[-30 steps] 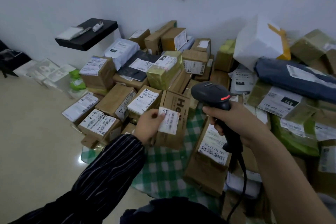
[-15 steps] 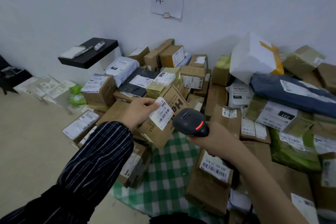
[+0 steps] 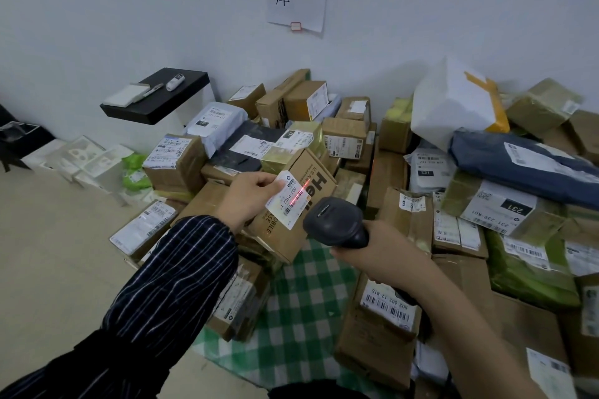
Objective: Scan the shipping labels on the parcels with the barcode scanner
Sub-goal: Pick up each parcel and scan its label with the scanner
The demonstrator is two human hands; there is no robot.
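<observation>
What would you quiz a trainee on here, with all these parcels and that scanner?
1. True or false: the scanner's red line lies on the label of the box held in the left hand.
2. Which hand grips the scanner? A) left B) right C) neither
3. Fill in: the cloth under the parcels is green and white ____.

Key
1. True.
2. B, the right hand.
3. Checked.
</observation>
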